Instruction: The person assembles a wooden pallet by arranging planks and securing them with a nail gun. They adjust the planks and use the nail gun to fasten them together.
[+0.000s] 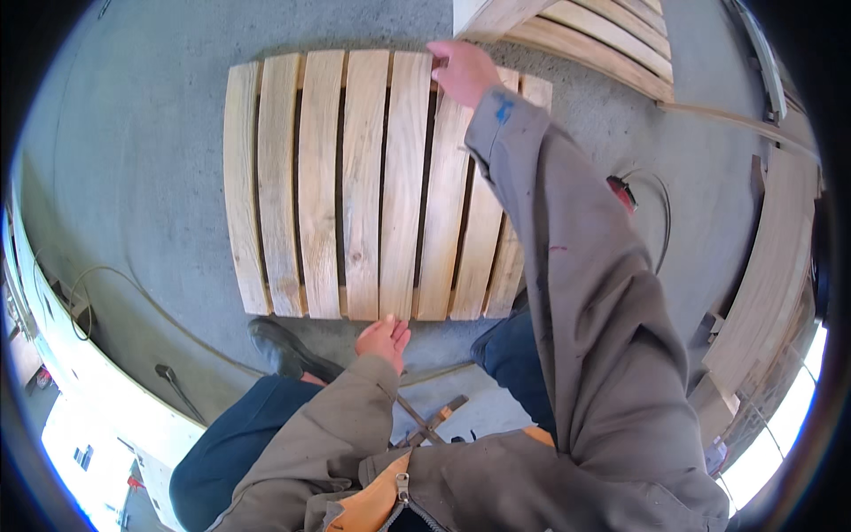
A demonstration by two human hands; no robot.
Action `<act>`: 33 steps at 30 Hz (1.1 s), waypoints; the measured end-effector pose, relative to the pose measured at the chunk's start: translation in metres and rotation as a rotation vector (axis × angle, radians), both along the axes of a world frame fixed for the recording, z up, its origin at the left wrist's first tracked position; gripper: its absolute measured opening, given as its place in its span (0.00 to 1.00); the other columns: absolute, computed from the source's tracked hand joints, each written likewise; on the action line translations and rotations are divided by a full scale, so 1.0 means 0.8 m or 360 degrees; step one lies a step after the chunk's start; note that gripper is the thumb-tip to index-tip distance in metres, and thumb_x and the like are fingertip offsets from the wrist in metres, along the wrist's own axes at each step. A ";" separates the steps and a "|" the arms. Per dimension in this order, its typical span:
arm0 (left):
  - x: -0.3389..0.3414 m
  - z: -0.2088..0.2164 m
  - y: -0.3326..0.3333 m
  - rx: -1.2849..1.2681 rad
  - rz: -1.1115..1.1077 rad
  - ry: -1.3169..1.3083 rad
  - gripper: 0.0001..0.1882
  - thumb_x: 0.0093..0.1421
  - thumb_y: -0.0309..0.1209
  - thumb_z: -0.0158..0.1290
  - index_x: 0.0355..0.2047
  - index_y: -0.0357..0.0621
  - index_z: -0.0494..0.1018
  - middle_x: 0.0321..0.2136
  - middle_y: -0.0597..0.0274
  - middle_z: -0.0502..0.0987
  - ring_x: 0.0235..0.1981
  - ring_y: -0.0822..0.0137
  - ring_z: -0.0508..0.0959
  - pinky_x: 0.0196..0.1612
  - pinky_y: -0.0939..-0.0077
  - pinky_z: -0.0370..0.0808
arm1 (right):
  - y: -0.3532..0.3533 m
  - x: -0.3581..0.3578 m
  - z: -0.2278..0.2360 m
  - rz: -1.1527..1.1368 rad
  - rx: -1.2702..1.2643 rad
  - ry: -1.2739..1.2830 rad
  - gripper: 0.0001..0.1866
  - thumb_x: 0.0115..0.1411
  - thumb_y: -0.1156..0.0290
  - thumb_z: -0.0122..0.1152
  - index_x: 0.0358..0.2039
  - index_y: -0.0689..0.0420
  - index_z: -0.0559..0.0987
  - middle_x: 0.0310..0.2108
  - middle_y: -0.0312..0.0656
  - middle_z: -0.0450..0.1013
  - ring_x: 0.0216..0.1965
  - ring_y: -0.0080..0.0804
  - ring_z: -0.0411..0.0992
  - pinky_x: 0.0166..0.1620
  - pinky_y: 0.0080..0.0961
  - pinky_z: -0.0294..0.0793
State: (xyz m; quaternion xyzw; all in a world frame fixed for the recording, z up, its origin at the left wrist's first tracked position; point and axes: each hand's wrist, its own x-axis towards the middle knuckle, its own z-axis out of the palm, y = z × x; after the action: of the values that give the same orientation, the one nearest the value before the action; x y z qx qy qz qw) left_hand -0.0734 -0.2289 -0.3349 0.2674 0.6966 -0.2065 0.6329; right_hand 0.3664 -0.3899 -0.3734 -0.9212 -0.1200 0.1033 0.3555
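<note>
A slatted wooden panel (364, 177) lies on the concrete floor in front of me, its pale boards running away from me with narrow gaps between them. Crosspieces show through the gaps near both ends. My left hand (386, 341) is at the near end of one slat (406, 177), fingers curled and a fingertip on the slat's end. At the far end of that same slat, my right hand (463, 73) has its thumb and index finger at the edge. The right arm reaches across the panel's right side and hides part of it.
Another slatted wooden piece (594, 44) stands at the upper right. A red and black tool (622, 191) with a cord lies right of the panel. Stacked boards (762, 266) are at far right. A hose (168, 315) and a dark-headed tool (168, 377) lie left, near my shoe (282, 346).
</note>
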 end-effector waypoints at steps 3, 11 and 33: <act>0.004 0.001 -0.001 0.0017 -0.0011 0.0027 0.11 0.66 0.29 0.53 0.45 0.37 0.67 0.40 0.55 0.76 0.41 0.60 0.79 0.46 0.64 0.78 | -0.005 -0.006 0.011 -0.0073 -0.0127 -0.0092 0.23 0.52 0.74 0.65 0.51 0.57 0.78 0.49 0.52 0.74 0.52 0.51 0.71 0.56 0.38 0.70; 0.006 0.002 0.000 0.0042 -0.0010 0.0018 0.12 0.64 0.27 0.55 0.44 0.37 0.66 0.37 0.54 0.77 0.38 0.61 0.80 0.41 0.66 0.80 | -0.016 0.005 0.011 0.0048 -0.0089 -0.0015 0.25 0.53 0.72 0.65 0.53 0.57 0.76 0.49 0.53 0.73 0.51 0.50 0.71 0.54 0.39 0.71; 0.008 0.004 -0.002 0.0066 -0.0073 0.0020 0.11 0.65 0.28 0.55 0.43 0.37 0.66 0.39 0.55 0.76 0.41 0.61 0.79 0.43 0.67 0.79 | 0.030 -0.003 0.034 -0.0147 -0.0694 0.0213 0.21 0.60 0.52 0.59 0.52 0.41 0.78 0.54 0.38 0.71 0.59 0.47 0.65 0.59 0.48 0.64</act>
State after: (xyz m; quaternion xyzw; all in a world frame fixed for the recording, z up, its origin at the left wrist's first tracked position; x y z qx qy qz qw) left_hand -0.0668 -0.2302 -0.3320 0.2950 0.6983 -0.2080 0.6181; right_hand 0.3636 -0.3662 -0.3465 -0.9718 -0.0286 0.1714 0.1597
